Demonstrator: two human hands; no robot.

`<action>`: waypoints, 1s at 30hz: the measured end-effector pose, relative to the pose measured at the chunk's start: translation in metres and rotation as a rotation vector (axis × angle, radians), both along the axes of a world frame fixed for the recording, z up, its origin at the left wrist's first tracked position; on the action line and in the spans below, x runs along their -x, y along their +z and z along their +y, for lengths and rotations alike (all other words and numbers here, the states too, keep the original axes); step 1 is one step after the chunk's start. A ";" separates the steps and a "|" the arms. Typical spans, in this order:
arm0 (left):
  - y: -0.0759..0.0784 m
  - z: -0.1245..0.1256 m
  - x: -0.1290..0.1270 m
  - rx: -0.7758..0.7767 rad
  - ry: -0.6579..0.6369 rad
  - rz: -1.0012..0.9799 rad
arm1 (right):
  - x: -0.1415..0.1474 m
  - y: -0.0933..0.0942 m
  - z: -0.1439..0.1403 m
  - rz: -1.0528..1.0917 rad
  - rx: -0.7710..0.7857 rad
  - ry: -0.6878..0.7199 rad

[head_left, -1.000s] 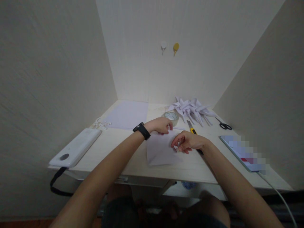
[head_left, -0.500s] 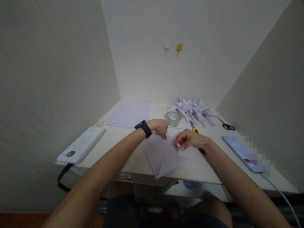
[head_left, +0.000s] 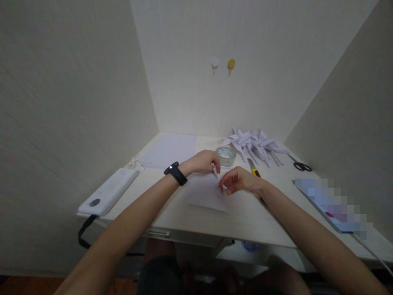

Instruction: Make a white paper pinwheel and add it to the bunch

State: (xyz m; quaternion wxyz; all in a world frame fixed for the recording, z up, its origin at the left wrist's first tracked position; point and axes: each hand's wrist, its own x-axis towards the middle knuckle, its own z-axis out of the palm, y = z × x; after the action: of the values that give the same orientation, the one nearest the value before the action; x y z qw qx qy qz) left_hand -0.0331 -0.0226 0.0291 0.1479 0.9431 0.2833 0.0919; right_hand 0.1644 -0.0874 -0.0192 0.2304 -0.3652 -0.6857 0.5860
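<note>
With fingers closed on the paper (head_left: 202, 192), left hand (head_left: 207, 161) at its far corner, right hand (head_left: 241, 180) at its right edge, uneven pulling could tear it.

Light is dim and grey; the back wall (head_left: 190, 94) is palest low down, beyond the fingers (head_left: 227, 179). Shadow fills the space under the worktop (head_left: 172, 213). The paper (head_left: 204, 192) looks soft-edged, and pixel blocks veil the phone (head_left: 322, 207) right of the fingers.
</note>
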 end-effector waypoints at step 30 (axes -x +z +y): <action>-0.062 -0.024 0.015 0.967 0.200 -0.802 | 0.003 -0.014 -0.004 0.121 -0.061 -0.366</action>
State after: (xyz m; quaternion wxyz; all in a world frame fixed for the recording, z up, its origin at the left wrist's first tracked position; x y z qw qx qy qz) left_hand -0.0480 -0.0465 -0.0326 0.6424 0.6309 0.3019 0.3131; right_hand 0.1619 -0.0915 -0.0331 0.3848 -0.4407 -0.6102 0.5342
